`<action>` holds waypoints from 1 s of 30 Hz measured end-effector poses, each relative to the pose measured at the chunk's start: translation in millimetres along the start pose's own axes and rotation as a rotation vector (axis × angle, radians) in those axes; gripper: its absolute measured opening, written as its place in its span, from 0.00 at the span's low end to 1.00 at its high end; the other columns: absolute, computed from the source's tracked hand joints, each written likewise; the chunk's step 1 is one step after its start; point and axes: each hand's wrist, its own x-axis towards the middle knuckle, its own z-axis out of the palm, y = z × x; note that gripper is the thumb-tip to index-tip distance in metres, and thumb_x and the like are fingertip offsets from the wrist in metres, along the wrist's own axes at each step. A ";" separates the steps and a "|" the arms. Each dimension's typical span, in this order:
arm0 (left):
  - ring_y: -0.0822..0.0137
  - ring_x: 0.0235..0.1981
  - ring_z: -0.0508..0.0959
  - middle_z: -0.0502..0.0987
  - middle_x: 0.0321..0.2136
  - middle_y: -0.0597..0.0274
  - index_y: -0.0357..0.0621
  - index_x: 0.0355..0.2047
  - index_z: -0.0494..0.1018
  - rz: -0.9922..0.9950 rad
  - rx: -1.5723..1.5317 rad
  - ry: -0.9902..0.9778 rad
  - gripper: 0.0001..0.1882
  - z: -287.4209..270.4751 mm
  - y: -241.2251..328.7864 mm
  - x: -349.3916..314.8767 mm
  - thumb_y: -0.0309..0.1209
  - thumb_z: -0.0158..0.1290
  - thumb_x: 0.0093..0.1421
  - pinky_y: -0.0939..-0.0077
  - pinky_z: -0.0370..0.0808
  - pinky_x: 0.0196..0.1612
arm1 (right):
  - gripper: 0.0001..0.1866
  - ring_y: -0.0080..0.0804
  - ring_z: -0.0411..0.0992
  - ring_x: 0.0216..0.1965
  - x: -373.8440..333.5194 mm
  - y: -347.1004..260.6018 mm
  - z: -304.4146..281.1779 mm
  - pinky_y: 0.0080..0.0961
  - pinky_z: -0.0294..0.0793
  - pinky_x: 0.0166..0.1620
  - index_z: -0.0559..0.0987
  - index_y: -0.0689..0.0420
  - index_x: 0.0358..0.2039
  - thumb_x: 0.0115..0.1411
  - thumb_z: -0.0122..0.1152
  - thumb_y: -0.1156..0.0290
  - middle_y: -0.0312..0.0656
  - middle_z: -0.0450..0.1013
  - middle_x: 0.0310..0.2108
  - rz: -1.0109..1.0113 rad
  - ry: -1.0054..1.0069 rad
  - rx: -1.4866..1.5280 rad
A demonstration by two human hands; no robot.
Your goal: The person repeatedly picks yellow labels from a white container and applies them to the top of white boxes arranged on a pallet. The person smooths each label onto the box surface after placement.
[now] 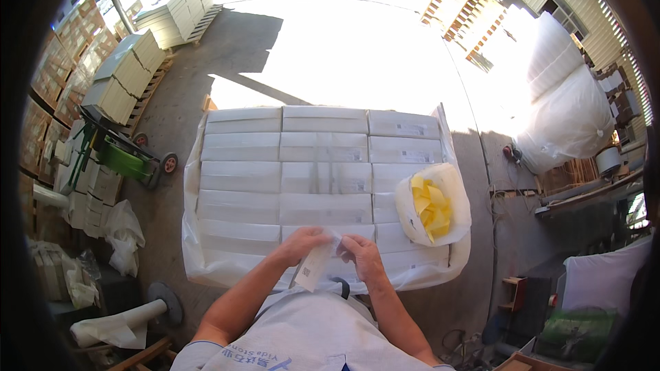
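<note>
Between my hands, close to my body, is a white paper label strip (315,268) with a small square code printed near its lower end. My left hand (305,242) pinches its upper part. The fingers of my right hand (361,254) are closed at the strip's top right edge, where a thin translucent piece shows; its exact shape is hard to make out. Beneath both hands lie rows of white wrapped boxes (240,176), several with small printed labels. On their right side rests a white tub (456,218) with crumpled yellow strips (432,211) inside.
Plastic sheeting (194,247) surrounds the stack of boxes. At left stand a green hand cart (124,158), stacked cartons (124,82) and a roll of film (124,323). Wooden pallets (462,14) and large plastic-wrapped bundles (560,96) are at right. Sunlight overexposes the far ground.
</note>
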 end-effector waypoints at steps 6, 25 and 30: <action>0.74 0.29 0.76 0.78 0.30 0.65 0.42 0.40 0.78 0.038 0.105 0.019 0.17 2.6 9.6 -5.3 0.43 0.57 0.61 0.76 0.73 0.31 | 0.14 0.21 0.72 0.32 2.4 -0.4 -1.0 0.17 0.67 0.31 0.80 0.64 0.41 0.61 0.62 0.66 0.38 0.77 0.32 0.011 -0.031 -0.025; 0.76 0.30 0.74 0.78 0.29 0.65 0.39 0.39 0.78 0.116 0.384 0.051 0.14 -6.5 -1.5 0.5 0.37 0.54 0.63 0.77 0.72 0.35 | 0.11 0.15 0.69 0.27 -0.5 -5.5 5.2 0.13 0.65 0.29 0.82 0.62 0.36 0.59 0.64 0.67 0.35 0.77 0.27 -0.009 0.016 -0.298; 0.75 0.30 0.74 0.78 0.29 0.65 0.38 0.39 0.78 0.116 0.384 0.063 0.13 -5.6 -1.0 0.7 0.36 0.54 0.63 0.77 0.72 0.35 | 0.11 0.19 0.72 0.29 1.3 -7.8 4.9 0.16 0.71 0.34 0.82 0.63 0.36 0.60 0.63 0.68 0.35 0.78 0.27 0.002 0.023 -0.351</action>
